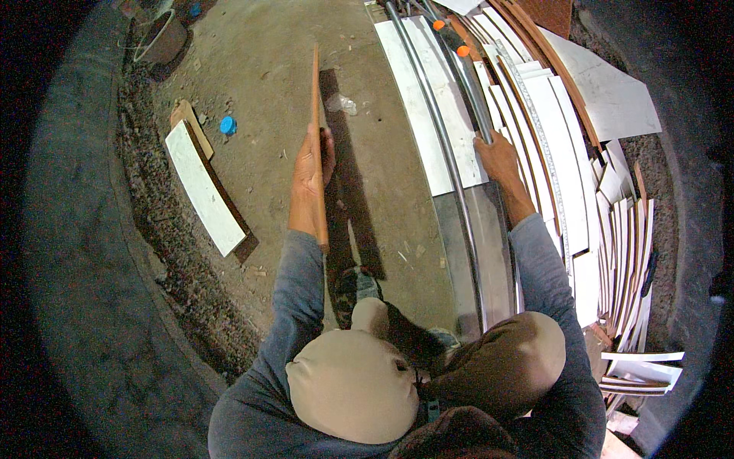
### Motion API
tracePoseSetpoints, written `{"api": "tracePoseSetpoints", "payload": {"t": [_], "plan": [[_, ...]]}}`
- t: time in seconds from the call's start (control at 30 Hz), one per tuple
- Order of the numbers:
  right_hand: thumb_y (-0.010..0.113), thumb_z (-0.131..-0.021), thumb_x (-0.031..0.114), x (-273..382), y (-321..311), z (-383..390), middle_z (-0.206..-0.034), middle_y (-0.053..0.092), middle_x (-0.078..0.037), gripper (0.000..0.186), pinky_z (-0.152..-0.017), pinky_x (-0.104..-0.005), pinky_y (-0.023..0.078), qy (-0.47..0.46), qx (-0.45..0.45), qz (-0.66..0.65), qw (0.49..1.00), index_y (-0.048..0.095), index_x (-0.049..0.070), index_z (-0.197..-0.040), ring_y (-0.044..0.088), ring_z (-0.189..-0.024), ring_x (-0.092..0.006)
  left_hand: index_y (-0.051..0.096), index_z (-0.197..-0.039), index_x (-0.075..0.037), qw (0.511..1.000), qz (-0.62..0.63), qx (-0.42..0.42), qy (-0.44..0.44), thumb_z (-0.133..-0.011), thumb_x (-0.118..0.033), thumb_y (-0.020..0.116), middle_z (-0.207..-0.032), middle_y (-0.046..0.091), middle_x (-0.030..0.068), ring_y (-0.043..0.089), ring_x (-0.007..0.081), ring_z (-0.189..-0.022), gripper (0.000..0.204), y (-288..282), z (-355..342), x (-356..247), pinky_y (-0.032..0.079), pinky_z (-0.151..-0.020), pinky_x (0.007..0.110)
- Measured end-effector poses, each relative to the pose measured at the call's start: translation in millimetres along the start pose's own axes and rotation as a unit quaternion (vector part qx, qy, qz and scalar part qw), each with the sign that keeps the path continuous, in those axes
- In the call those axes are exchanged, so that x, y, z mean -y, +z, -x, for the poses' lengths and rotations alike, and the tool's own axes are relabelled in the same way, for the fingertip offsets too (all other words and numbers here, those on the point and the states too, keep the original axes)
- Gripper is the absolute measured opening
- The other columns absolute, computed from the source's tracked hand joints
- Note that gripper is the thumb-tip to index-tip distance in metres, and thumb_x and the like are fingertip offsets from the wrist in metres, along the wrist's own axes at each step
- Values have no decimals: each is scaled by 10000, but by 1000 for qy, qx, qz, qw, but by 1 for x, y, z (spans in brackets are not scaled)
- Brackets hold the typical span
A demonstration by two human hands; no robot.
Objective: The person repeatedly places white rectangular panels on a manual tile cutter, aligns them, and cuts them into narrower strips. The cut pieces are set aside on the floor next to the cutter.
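My left hand (pixel 310 170) holds a thin brown tile piece (pixel 315 99) upright, turned edge-on, above the dirt floor. The fingers wrap round its far side. My right hand (pixel 500 162) is closed on the grey metal handle (pixel 472 96) of what looks like a manual tile cutter (pixel 433 115), a long tool with steel rails. Under the rails, a white tile (pixel 413 92) lies on the cutter's grey base (pixel 459 252). Two orange knobs (pixel 462 51) show near the handle's far end.
Many cut white tile strips with brown edges (pixel 562 161) lie along the right, with more bundled (pixel 627 260) nearer me. On the left, a white tile strip (pixel 200 187) rests by a blue cap (pixel 228 125). A bucket (pixel 162 38) stands far left. My knees (pixel 355 382) are close below.
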State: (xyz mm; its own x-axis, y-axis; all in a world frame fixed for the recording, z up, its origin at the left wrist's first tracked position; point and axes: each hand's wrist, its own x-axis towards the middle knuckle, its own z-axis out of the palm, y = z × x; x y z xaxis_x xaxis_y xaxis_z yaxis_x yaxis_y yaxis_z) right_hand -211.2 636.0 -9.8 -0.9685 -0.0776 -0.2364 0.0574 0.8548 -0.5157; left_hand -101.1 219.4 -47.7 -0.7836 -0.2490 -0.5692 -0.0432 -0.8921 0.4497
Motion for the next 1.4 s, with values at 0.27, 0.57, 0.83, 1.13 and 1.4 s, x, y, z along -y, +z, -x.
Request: {"api": "tracePoseSetpoints", "payload": {"t": [0.27, 0.57, 0.83, 1.13, 1.4], "plan": [[671, -942, 391, -8, 10, -1, -1140, 731, -243, 428, -955, -484, 534, 1, -39, -13, 999, 719, 55, -1203, 702, -1068, -414, 497, -1487, 47, 950, -262, 6, 171, -1001, -123, 645, -1235, 706, 174, 719, 224, -1007, 536, 55, 14, 6, 606, -831, 362], [680, -929, 389, 3, -1, 2, -1184, 719, -261, 463, -989, -476, 526, 7, -8, -13, 1000, 710, 51, -1244, 694, -1114, -403, 669, -1349, -36, 739, -567, -50, 361, -917, -52, 631, -1014, 777, 165, 732, 210, -880, 434, 106, 7, 38, 549, -807, 355], [675, -935, 370, 2, -2, 5, -1204, 701, -272, 433, -984, -498, 527, -8, -8, -63, 998, 709, 22, -1190, 684, -1112, -429, 687, -1269, -24, 678, -621, -59, 388, -887, -68, 606, -1085, 746, 257, 733, 418, -981, 392, 128, -32, 71, 563, -860, 479], [680, -939, 375, 0, 0, 4, -1143, 691, -308, 459, -955, -532, 529, -36, -31, -32, 998, 687, -43, -1127, 675, -1075, -460, 682, -1216, -37, 678, -612, -10, 407, -915, -72, 592, -1055, 738, 262, 716, 446, -1019, 317, 141, -38, 101, 552, -875, 503], [680, -944, 363, 0, 1, 4, -1114, 694, -299, 446, -965, -529, 523, -56, -48, -52, 996, 683, -44, -1127, 669, -1065, -466, 647, -1364, -100, 659, -640, 16, 395, -942, -112, 615, -1145, 731, 264, 718, 438, -1050, 424, 157, -31, 108, 555, -900, 482]]}}
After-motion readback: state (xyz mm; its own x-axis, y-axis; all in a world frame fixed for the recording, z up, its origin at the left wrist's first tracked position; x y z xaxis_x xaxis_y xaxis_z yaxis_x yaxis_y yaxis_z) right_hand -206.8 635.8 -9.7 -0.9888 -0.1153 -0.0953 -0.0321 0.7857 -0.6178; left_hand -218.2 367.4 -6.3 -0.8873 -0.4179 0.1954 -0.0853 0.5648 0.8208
